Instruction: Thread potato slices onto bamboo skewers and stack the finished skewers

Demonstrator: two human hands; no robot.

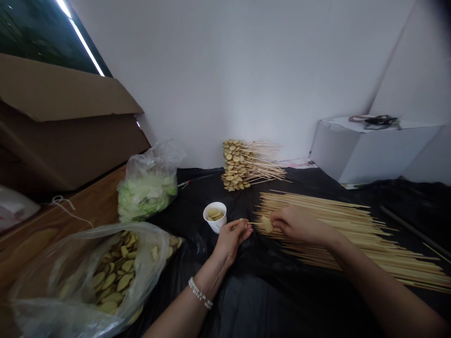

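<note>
The left hand (232,236) pinches one pale round potato slice (242,222) at the tip of one thin bamboo skewer (254,223), which the right hand (296,224) grips in clenched fingers beside a second slice (267,225). On the black-sheeted worktop (275,291) are one white paper cup (214,218), two clear plastic bags (88,277), one stack of loaded skewers (243,164) and one pile of bare skewers (352,225).

A black plastic sheet (268,291) was spread over the wooden table (91,206), and on it were laid loose bamboo skewers (352,234) under the right hand (299,225), a white cup (214,217) just beyond the left hand (232,237), loaded skewers (243,164) farther back, and two clear bags (105,277) to that hand's left.
</note>
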